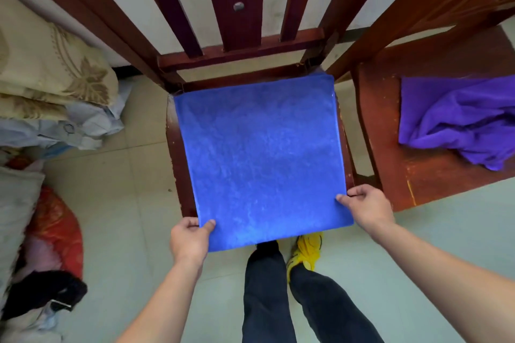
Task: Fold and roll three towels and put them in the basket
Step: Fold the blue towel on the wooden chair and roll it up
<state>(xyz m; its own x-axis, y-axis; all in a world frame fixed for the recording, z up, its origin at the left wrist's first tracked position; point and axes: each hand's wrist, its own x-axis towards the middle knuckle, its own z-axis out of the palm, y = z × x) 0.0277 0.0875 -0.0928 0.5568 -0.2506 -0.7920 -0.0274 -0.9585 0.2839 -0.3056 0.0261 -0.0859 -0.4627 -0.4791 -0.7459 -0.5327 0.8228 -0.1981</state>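
A blue towel (pixel 259 156) lies flat and square over the seat of a dark wooden chair (pixel 175 131), its near edge hanging past the seat front. My left hand (pixel 189 239) pinches the towel's near left corner, thumb on top. My right hand (pixel 365 203) pinches the near right corner in the same way. A purple towel (pixel 457 117) lies crumpled on the seat of a second wooden chair (pixel 390 147) to the right. No basket is in view.
The chair's slatted back (pixel 237 8) rises behind the blue towel. Folded bedding (pixel 53 75) and a pile of clothes and bags (pixel 41 245) fill the floor at the left. My legs and a yellow shoe (pixel 305 250) stand on the tiled floor below the seat.
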